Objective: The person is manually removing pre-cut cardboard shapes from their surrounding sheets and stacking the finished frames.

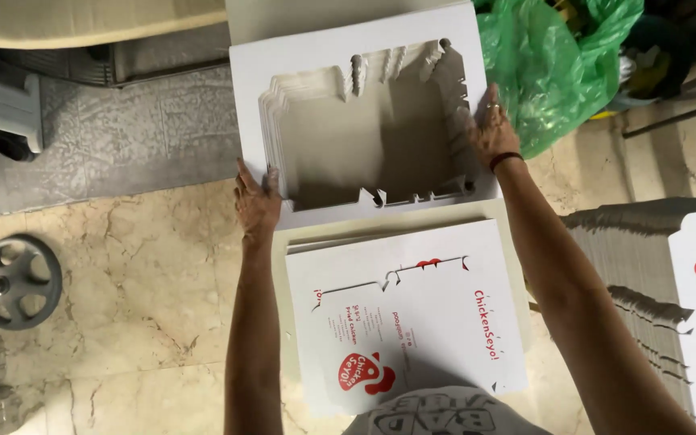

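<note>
Both hands [258, 203] hold cardboard frames [364, 121] flat, squarely ahead.

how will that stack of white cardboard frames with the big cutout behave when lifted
The stack of cardboard frames probably flexes, since only thin borders surround the cutout. Its layers look loose and staggered, so they may slide apart. The left hand and right hand grip opposite edges, suggesting it needs two-sided support.

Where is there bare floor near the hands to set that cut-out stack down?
Bare marble floor lies left of the left hand, between the printed sheet pile and the grey wheel. The right hand side is crowded: green bag above, tall stack of flat cartons close by. Both hands grip the white cut-out stack.
</note>
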